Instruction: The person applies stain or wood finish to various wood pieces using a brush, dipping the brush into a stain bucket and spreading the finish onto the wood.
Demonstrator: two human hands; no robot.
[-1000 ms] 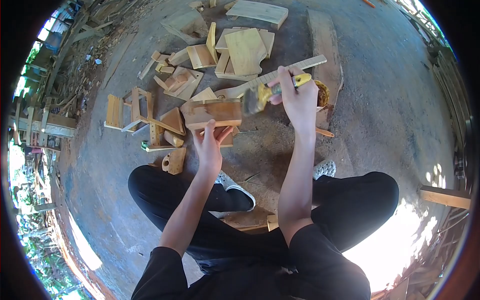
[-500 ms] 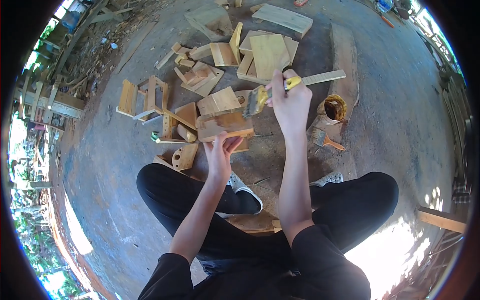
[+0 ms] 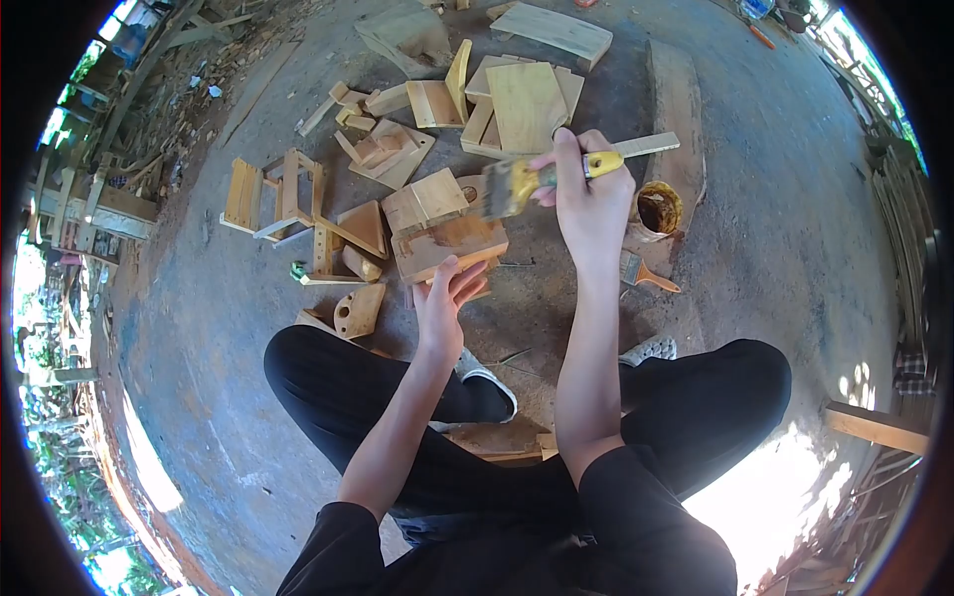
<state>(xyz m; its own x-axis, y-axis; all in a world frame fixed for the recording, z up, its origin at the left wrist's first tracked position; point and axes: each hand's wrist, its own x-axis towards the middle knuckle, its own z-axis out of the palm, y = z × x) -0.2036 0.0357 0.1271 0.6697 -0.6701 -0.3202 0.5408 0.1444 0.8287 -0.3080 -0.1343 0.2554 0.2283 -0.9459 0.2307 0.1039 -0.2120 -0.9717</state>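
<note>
My left hand (image 3: 443, 310) grips a thick wooden block (image 3: 452, 244) from its near side, thumb at the front edge and fingers underneath. Part of the block's top looks darker, as if wet. Closed around a paintbrush (image 3: 519, 186) with a yellow handle is my right hand (image 3: 596, 207). The bristles point left, close over the block's right end. To the right stands a stained tin (image 3: 679, 206) with brown liquid inside, and a second paintbrush (image 3: 651, 275) with an orange handle lies below it on the ground.
Beyond the block lie wooden pieces, among them a flat pale board (image 3: 525, 107) and a grey board (image 3: 556, 32). A small slatted wooden frame (image 3: 290, 199) stands at the left. A long plank (image 3: 676, 109) rests on the ground at the right, and a holed piece (image 3: 359, 310) lies near my left knee.
The block has tilted, showing more of its top face. My right hand has moved slightly right, and the brush has turned flatter, its bristles a little higher.
</note>
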